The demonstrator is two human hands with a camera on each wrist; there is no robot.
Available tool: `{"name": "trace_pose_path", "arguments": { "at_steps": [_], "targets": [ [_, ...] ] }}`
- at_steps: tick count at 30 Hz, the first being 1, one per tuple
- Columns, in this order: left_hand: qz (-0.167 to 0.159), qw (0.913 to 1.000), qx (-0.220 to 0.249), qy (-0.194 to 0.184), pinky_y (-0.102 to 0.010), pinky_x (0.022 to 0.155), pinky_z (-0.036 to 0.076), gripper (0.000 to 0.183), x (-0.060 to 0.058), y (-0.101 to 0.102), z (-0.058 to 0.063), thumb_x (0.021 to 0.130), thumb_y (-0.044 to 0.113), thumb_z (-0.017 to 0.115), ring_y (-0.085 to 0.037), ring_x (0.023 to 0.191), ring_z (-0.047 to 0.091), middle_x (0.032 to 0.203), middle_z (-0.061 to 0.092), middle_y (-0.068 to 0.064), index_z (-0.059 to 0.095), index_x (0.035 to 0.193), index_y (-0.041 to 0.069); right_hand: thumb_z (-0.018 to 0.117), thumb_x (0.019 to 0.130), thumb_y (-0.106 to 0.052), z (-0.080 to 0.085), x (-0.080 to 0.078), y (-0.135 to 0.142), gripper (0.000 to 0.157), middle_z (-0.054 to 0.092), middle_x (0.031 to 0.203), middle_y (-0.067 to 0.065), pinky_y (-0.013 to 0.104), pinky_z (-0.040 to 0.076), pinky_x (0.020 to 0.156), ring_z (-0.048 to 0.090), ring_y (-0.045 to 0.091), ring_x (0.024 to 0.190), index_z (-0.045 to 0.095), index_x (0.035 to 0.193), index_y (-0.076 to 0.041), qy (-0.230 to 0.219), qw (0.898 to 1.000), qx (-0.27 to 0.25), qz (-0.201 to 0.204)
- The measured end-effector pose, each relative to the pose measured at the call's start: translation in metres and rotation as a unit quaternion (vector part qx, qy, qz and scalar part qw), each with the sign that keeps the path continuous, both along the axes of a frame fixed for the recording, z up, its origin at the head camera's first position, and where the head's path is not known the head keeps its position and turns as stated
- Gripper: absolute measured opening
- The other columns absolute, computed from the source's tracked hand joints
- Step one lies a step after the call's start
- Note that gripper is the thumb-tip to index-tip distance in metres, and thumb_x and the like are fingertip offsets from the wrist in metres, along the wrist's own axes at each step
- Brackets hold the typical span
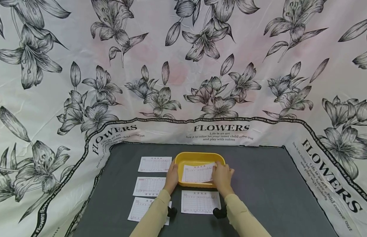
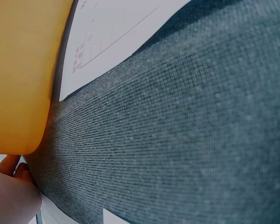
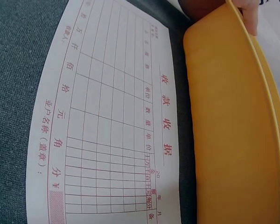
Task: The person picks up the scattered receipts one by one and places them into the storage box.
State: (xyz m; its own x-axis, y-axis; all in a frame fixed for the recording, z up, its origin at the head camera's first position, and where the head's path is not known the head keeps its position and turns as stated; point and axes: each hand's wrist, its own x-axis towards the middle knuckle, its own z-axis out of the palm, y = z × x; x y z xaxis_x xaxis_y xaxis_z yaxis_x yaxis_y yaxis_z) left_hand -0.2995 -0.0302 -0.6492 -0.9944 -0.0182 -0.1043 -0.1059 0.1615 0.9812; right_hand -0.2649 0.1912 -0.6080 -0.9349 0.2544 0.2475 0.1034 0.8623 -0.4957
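Note:
A yellow plastic tray (image 1: 199,156) stands towards the far side of the dark table, with a printed receipt slip (image 1: 197,173) inside it. My left hand (image 1: 171,177) grips the tray's left side, and part of that hand shows at the lower left of the left wrist view. On the right side, my right hand (image 1: 222,177) holds the tray's rim, its thumb over the slip's right edge. Directly in front of the tray lies another receipt slip (image 1: 200,202); its red ruled grid and Chinese heading fill much of the right wrist view.
Left of the tray, a column of receipt slips holds a far one (image 1: 155,164), a middle one (image 1: 149,186) and a near one (image 1: 139,208) partly under my left forearm. A flower-printed curtain (image 1: 219,131) borders the dark tabletop (image 1: 260,184) at the back and sides.

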Motion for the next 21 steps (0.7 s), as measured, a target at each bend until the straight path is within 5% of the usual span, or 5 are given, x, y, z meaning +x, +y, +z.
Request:
{"name": "trace_pose_path", "arguments": {
  "at_steps": [21],
  "targets": [
    [-0.003,1.0000,0.009,-0.001,-0.058,0.130,0.024,0.053,0.000,-0.001,-0.001,0.117,0.030,0.032,-0.040,0.156,0.035,0.168,0.038,-0.018,0.034,0.166,0.008,0.074,0.097,-0.013,0.009,0.010,0.012,0.034,0.072,0.113,0.025,0.058,0.041,0.083,0.060,0.047,0.106,0.071,0.126,0.004,0.081,0.996,-0.032,-0.010]
  ]
}}
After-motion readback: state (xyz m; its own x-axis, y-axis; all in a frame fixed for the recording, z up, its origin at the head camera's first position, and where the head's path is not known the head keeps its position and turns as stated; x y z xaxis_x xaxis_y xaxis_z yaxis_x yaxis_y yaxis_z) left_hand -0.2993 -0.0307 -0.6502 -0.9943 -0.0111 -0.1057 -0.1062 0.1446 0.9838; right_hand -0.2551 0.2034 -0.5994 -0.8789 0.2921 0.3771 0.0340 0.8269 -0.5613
